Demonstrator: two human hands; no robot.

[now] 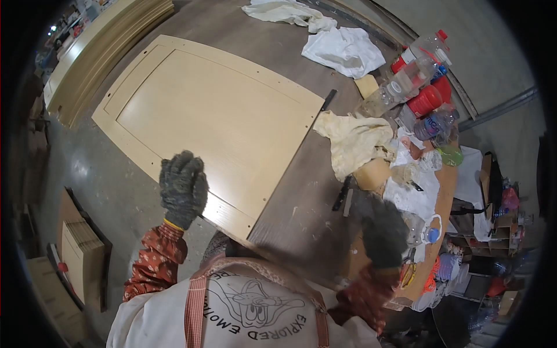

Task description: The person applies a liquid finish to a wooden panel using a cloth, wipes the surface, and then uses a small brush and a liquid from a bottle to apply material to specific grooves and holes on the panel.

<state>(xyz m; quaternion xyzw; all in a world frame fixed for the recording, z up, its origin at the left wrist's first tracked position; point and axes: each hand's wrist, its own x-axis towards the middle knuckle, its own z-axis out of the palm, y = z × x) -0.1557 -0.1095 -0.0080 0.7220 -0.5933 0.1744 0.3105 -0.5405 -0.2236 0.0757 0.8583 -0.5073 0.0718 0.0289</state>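
A cream panel with a grooved frame and small holes along its borders, like a cabinet door, lies flat on the brown worktable. My left hand, in a dark grey knitted glove, is at the panel's near left edge. Its fingers are curled closed, and what they hold, if anything, is hidden. To the right, my right hand, gloved the same way, is smeared by motion beside the cluttered table end. Closest to it are a yellowish sponge block, a dark-handled tool and a cream cloth.
Plastic bottles crowd the table's right end, near a clear jug with a blue cap. White cloths lie at the far side. Curved cream panels are stacked far left; more boards stand on the floor at left.
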